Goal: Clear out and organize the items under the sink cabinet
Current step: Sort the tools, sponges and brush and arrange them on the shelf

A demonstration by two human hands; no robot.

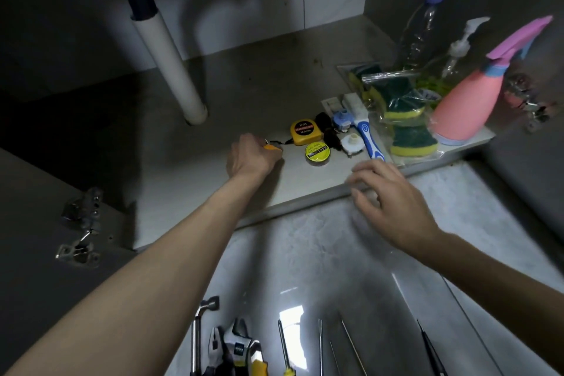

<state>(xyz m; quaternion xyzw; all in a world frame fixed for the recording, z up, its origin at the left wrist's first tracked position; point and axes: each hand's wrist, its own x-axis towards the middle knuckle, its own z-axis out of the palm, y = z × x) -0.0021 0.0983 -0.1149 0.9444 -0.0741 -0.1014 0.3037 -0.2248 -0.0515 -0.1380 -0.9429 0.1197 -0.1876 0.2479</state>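
Step in hand, by my judgement: arranging small items on the cabinet floor (268, 91), tools being already laid in a row on the glossy grey floor tiles (335, 253) outside — pliers, an adjustable wrench and several screwdrivers among them.

The left hand (251, 156) reaches into the cabinet, fingers curled around a small orange-handled object (270, 147) with a metal tip; what it is cannot be told. It lies just beside the yellow tape measure with black label (305, 132), and a black cord seems to join the two. The yellow-and-black roll of electrical tape (316, 153) sits just in front of the measure.

The right hand (393, 204) hovers over the cabinet's front edge, fingers spread and loosely bent, holding nothing, near the blue-and-white handled brush (370, 137). Bagged green-and-yellow scouring sponges (403, 119) and a pink plastic spray bottle (467, 107) stand at the right.

Next move likely calls for setting or lifting the orange-handled piece without dragging the measure — care with the cord
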